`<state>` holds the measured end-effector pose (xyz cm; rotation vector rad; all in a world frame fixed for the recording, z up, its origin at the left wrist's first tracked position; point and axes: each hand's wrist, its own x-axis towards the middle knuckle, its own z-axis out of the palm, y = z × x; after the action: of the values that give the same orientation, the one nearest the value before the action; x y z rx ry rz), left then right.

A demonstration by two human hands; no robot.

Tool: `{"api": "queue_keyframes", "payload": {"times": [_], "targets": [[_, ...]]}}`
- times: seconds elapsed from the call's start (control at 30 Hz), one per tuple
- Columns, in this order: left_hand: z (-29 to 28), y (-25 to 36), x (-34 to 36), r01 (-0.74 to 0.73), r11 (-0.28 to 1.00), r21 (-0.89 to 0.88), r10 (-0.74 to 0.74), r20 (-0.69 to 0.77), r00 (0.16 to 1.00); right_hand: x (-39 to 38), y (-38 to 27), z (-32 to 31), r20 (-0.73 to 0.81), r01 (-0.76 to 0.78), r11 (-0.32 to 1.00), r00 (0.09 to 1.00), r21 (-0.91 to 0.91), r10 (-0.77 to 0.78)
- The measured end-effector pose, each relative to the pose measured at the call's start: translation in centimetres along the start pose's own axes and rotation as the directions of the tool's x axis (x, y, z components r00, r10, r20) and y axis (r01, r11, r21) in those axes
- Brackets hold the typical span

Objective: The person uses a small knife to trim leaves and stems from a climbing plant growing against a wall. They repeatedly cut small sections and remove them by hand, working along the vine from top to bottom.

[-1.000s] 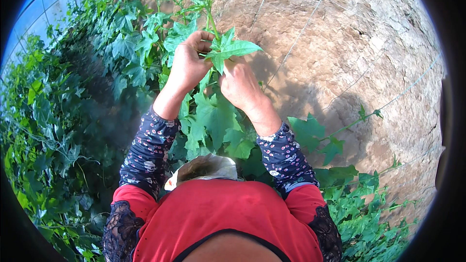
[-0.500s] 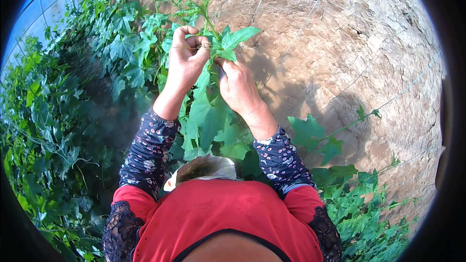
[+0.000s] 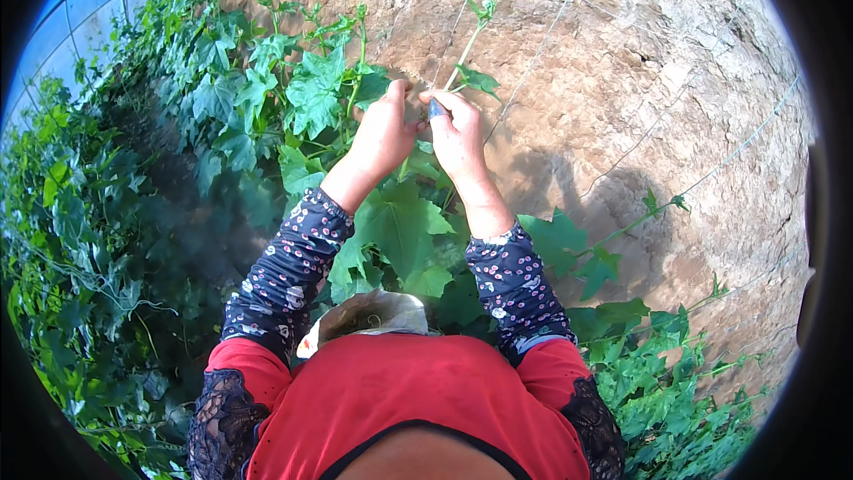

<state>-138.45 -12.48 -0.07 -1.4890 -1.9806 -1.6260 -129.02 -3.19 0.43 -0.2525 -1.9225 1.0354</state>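
Note:
My left hand (image 3: 380, 135) and my right hand (image 3: 458, 132) meet at their fingertips, both closed in a pinch. From the right fingertips a green vine shoot (image 3: 469, 49) leans up and to the right. A thin string runs up the bank from the same spot. What the left fingers hold is hidden behind them. On the right thumb sits a dark bluish cover or small tool (image 3: 436, 108); I cannot tell which. Broad lobed leaves (image 3: 400, 227) spread below the hands, and another upright shoot (image 3: 359, 58) stands just beyond the left hand.
A pale open bag (image 3: 409, 313) hangs at my waist. Dense vines (image 3: 62, 293) cover the left side. The brown earthen bank (image 3: 657, 80) rises ahead and right, crossed by thin strings. Blue sheeting (image 3: 89, 0) shows at the far left. More vines (image 3: 675, 391) grow at lower right.
Both hands have moved slightly down and to the right, and closer together. The leafy shoot that stood upright between them now tilts right; its large leaf no longer shows beside the right hand.

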Motion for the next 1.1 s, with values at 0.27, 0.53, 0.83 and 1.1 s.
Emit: {"api": "queue_keyframes", "payload": {"times": [0.27, 0.53, 0.83, 1.1], "targets": [[1.5, -1.0, 0.3, 0.398, 0.8, -0.449, -0.279, 0.309, 0.909, -0.2, -2.0, -2.7, -0.087, 0.155, 0.92, 0.976, -0.359, -0.198], [1.1, -0.3, 0.1, 0.412, 0.788, -0.458, -0.261, 0.357, 0.897, 0.3, -4.0, -2.8, 0.087, 0.231, 0.95, 0.972, -0.21, -0.217], [0.8, -0.5, -1.3, 0.265, 0.752, -0.604, -0.142, 0.244, 0.959, 0.1, -2.1, -2.8, 0.023, -0.015, 0.984, 1.0, 0.18, 0.011], [-0.3, -0.1, -1.3, 0.367, 0.798, -0.478, -0.183, 0.388, 0.903, -0.5, -2.4, -2.2, 0.012, -0.17, 0.976, 0.985, 0.139, 0.17]]}}
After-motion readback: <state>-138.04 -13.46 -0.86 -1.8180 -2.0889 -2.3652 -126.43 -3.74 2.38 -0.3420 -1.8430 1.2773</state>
